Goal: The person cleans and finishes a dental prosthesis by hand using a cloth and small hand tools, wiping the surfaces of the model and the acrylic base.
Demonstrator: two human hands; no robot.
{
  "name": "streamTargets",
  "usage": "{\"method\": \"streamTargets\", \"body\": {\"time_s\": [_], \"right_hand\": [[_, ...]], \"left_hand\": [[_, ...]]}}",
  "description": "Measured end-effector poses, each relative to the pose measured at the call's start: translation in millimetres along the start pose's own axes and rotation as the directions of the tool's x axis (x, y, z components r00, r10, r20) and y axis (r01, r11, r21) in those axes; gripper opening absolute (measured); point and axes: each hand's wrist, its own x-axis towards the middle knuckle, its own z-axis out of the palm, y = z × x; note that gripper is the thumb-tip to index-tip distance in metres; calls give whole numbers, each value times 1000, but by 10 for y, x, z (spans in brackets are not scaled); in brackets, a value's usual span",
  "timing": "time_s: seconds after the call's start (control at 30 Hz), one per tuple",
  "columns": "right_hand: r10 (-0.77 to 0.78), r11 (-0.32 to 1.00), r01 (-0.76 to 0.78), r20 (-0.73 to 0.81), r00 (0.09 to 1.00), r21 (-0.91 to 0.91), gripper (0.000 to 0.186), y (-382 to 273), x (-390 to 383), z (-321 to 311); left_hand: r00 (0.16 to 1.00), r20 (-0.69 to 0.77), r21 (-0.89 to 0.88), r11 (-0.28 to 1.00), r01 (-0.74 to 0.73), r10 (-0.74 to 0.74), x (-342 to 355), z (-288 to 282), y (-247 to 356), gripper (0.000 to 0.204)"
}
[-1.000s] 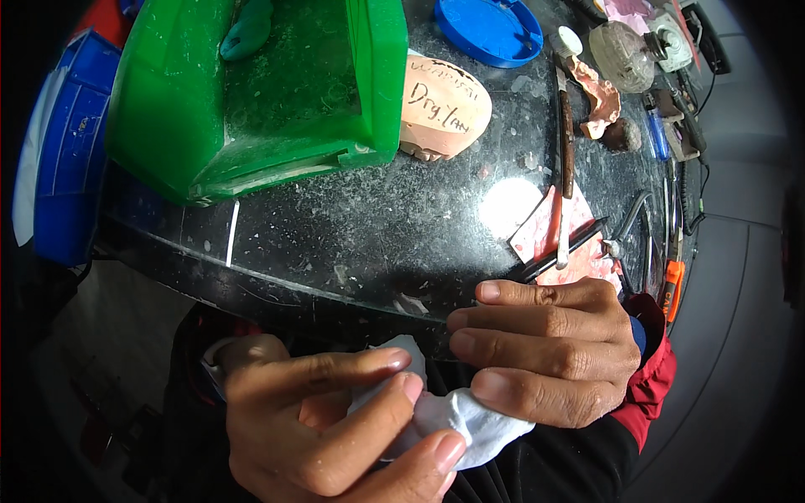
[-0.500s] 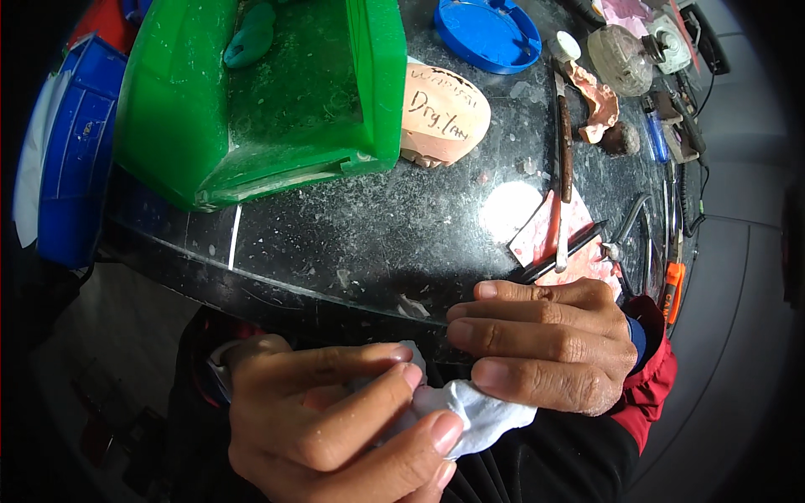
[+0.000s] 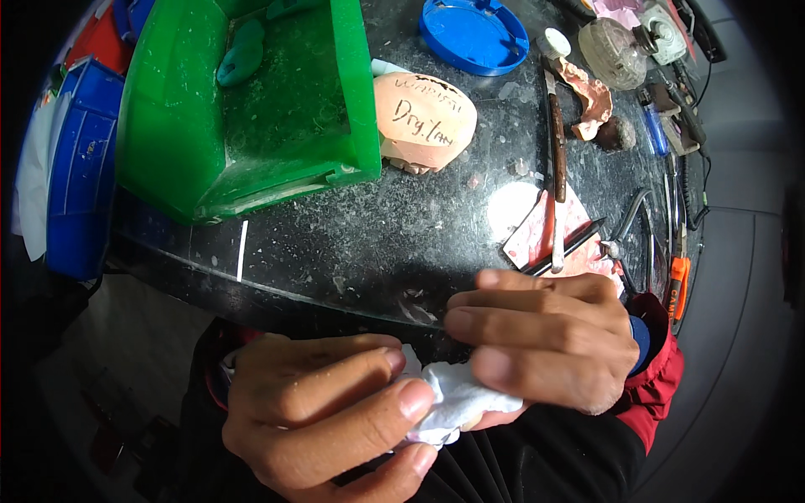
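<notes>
A crumpled, soft-looking white piece is held between both hands at the bench's front edge; what lies beneath it is mostly hidden. My left hand is curled round its left side, with fingertips pressing on it. From the right, my right hand covers the upper part, its fingers bent and slightly blurred, the lowest finger resting on the white piece. Behind them, a pink sheet on the bench holds a black stick and the end of a wooden-handled spatula.
A green bin with a teal piece inside, a peach cast, a blue lid and a pink arch-shaped piece occupy the dark bench. A blue tray stands left; a glass burner and tools line the right.
Both hands have shifted on the white piece: my right fingers slightly upward, my left fingertips further over it. The view has moved a little, with bench items appearing further left.
</notes>
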Motion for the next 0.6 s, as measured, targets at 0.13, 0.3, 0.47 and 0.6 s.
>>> {"method": "streamTargets", "body": {"time_s": [0.13,0.3,0.47,0.6], "right_hand": [[-252,917,176,-177,951,-359,37,-30,-64,56],[-264,829,167,-110,958,-534,22,-75,-127,26],[-73,875,17,-97,993,-485,35,-39,10,-61],[70,887,-86,-52,996,-453,28,150,47,-30]], "left_hand": [[997,64,36,998,46,-48,-31,-82,-16,37],[985,117,56,991,122,-128,-73,-126,2,38],[963,97,10,968,251,-251,123,-45,-130,26],[882,124,147,888,436,-454,211,58,-164,24]]}}
